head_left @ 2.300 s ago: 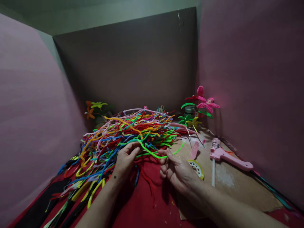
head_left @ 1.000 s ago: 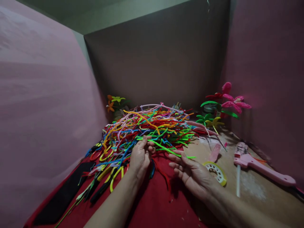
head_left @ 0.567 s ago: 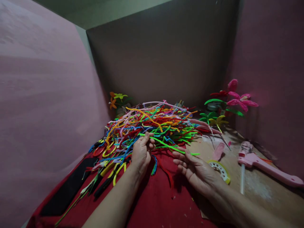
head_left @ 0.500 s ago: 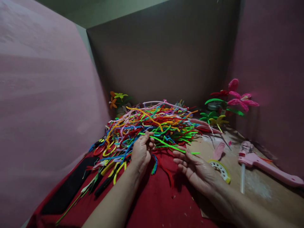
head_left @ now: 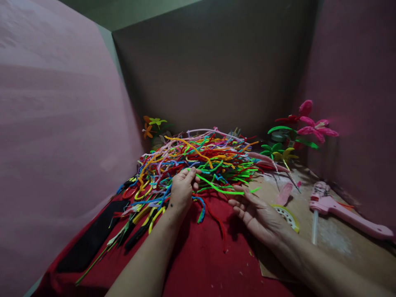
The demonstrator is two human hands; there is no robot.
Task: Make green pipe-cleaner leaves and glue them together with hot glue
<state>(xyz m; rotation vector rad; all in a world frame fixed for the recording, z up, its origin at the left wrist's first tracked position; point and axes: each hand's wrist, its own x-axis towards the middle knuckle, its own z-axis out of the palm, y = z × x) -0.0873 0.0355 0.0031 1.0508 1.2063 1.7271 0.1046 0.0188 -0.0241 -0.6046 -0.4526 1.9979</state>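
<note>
1. Right hand (head_left: 255, 212): thumb and forefinger close lightly on a fuzzy, bent green pipe cleaner (head_left: 212, 185), other fingers loosely curled.
2. Left hand (head_left: 183, 189): narrow pinch on its other end, above the red cloth (head_left: 210, 264), left of the brown board's (head_left: 309, 264) left edge.
3. Toward that edge: round, holed tape roll (head_left: 289, 218).
4. Beyond: tangled, multicoloured pile (head_left: 198, 152).

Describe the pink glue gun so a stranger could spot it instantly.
Start at the red cloth and look at the brown cardboard on its right. There, beyond the right hand and right of the yellow-rimmed roll, lies the pink glue gun. Its long smooth handle and the pale stick jutting from its body set it apart from the fuzzy pink flower behind.
</note>
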